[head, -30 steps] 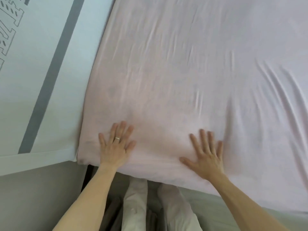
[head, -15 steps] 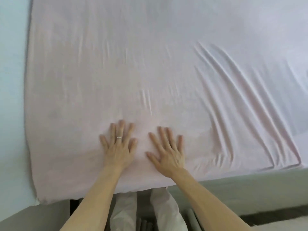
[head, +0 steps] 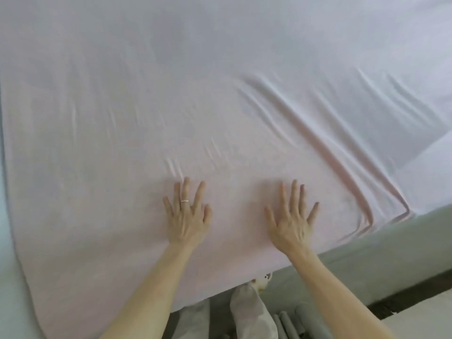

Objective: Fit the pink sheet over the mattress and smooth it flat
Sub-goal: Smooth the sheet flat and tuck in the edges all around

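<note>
The pink sheet (head: 171, 106) lay over the mattress (head: 367, 260), long folds running toward its near right corner. Our left hand (head: 187, 216) and right hand (head: 292, 221) pressed flat, fingers spread, gripping nothing — in our judgement, firm even strokes toward those folds would serve best.

Single head-worn wide-angle view, looking forward and steeply down from close above the near bed edge (head: 381, 260), pink sheet (head: 171, 94) filling the frame toward 12 o'clock, forearms entering from 6 o'clock, no second view
</note>
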Demonstrator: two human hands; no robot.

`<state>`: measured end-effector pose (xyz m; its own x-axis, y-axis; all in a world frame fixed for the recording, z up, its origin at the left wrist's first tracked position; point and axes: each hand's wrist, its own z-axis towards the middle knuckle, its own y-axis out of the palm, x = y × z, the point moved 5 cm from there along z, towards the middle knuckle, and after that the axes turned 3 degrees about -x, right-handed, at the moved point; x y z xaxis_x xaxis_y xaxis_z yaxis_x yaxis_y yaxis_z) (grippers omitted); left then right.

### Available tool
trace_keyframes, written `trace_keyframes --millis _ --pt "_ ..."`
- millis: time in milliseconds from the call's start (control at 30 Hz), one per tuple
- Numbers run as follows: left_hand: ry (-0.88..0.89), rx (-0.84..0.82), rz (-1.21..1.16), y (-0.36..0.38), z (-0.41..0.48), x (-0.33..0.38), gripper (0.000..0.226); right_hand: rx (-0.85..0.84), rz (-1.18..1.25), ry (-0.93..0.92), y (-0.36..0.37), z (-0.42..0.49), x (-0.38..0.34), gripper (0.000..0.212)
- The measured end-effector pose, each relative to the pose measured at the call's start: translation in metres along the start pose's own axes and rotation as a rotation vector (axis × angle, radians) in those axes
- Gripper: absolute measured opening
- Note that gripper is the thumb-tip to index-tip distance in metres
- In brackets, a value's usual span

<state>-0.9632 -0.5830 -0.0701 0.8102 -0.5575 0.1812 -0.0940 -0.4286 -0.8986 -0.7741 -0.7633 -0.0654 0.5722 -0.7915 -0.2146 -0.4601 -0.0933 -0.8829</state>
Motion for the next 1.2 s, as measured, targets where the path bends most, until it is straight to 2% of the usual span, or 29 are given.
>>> trace_keyframes --millis 100,167,233,367,433,533,633,733,933,1033,1100,1200 --pt "-0.042 -0.063 -0.005 0.025 0.018 0.008 0.064 -0.062 -0.003 -0.349 0.037 0.003 -0.068 0.061" --pt "-0.064 -0.066 0.073 0.039 0.020 -0.002 0.063 -0.075 -0.067 -0.456 0.041 0.021 -0.055 0.059" --pt "-0.056 -0.075 0.125 0.042 0.019 -0.010 0.063 -0.056 -0.103 -0.371 0.025 0.045 -0.006 0.063" --pt "-0.068 -0.134 0.110 0.036 0.020 -0.004 0.065 -0.065 -0.071 0.109 -0.025 0.077 0.117 0.071" --pt "-0.028 -0.123 0.070 0.024 0.018 0.000 0.067 -0.066 -0.019 0.298 -0.045 0.079 0.150 0.074" --pt "-0.019 0.005 0.010 0.001 0.022 -0.013 0.067 -0.007 0.001 0.331 -0.051 0.081 0.138 0.072" --pt "-0.171 0.125 -0.027 -0.015 0.038 -0.044 0.066 0.099 -0.003 0.076 -0.036 0.091 0.063 0.070" --pt "-0.294 0.178 -0.072 -0.022 0.056 -0.077 0.062 0.078 0.013 -0.250 0.002 0.088 -0.046 0.065" --pt "-0.381 0.162 -0.116 -0.028 0.072 -0.137 0.056 -0.038 -0.010 -0.730 0.057 0.069 -0.239 0.054" --pt "-0.382 0.101 -0.100 -0.019 0.063 -0.164 0.054 -0.119 -0.092 -0.858 0.071 0.080 -0.278 0.052" --pt "-0.359 0.095 -0.101 -0.016 0.062 -0.171 0.059 -0.039 -0.058 -0.723 0.059 0.123 -0.256 0.052" --pt "-0.386 0.072 -0.099 -0.010 0.062 -0.173 0.060 0.043 -0.110 -0.341 0.013 0.187 -0.163 0.057"
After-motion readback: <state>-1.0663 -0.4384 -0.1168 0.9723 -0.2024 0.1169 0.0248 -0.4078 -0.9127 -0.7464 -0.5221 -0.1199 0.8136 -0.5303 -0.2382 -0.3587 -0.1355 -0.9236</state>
